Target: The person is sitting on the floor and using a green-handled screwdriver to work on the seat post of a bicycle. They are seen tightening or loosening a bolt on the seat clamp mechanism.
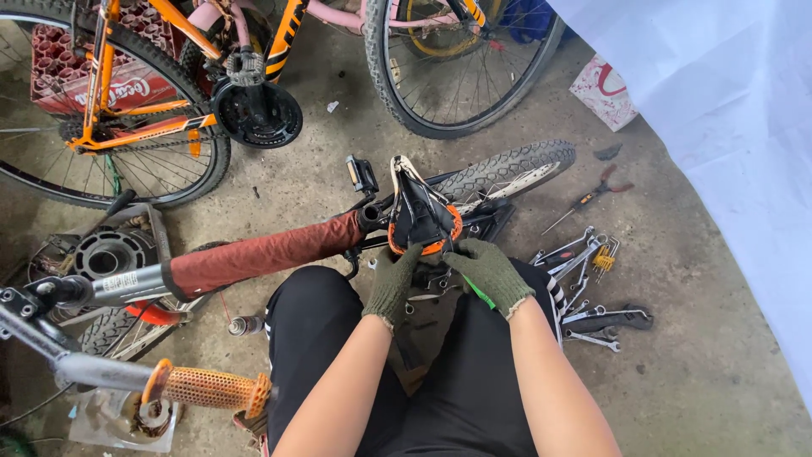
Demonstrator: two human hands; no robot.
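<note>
A small bicycle lies on its side on the concrete in front of me, its frame tube wrapped in dark red padding (262, 252). Its black and orange saddle (420, 211) is turned underside up. My left hand (391, 283), in a dark green knit glove, grips the saddle's near edge from the left. My right hand (491, 272), gloved the same, holds the near edge from the right, with something green under its palm. Behind the saddle sit a black pedal (361, 174) and the rear tyre (507, 171). My knees in black trousers are below the hands.
An orange bicycle (152, 110) and a second wheel (461, 68) stand at the back. Several spanners (584, 279) and red-handled pliers (605, 188) lie on the floor at right. An orange handlebar grip (211, 388) sticks out at lower left. A white sheet (727, 127) covers the right.
</note>
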